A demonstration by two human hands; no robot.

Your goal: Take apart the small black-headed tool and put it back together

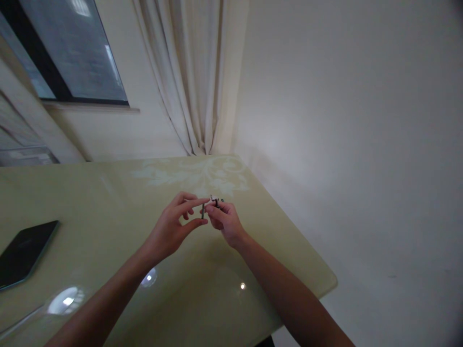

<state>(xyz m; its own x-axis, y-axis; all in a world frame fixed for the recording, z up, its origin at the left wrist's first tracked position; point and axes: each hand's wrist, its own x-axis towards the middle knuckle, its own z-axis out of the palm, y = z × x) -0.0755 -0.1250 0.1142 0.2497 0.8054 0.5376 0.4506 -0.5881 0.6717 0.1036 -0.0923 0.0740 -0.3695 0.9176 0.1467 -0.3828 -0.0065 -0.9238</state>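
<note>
Both hands are held close together above the table [181,178]. Between the thumb and index finger of my left hand [177,219] a short, thin dark bar [203,211] stands roughly upright, gripped by its two ends. The other fingers of that hand are loosely bent. Just right of it, my right hand [226,219] is closed, pinching a small black-and-silver object [216,201] that sticks up over its fingertips. Its kind is too small to make out, and the fingers cover part of it. Whether the bar is joined to this object I cannot tell.
A dark flat tablet-like device [27,250] lies at the table's left, with a thin pale cable or rod [21,320] nearer me. A plain wall [343,120] runs along the right edge. Behind are a curtain [191,72] and a window [79,48].
</note>
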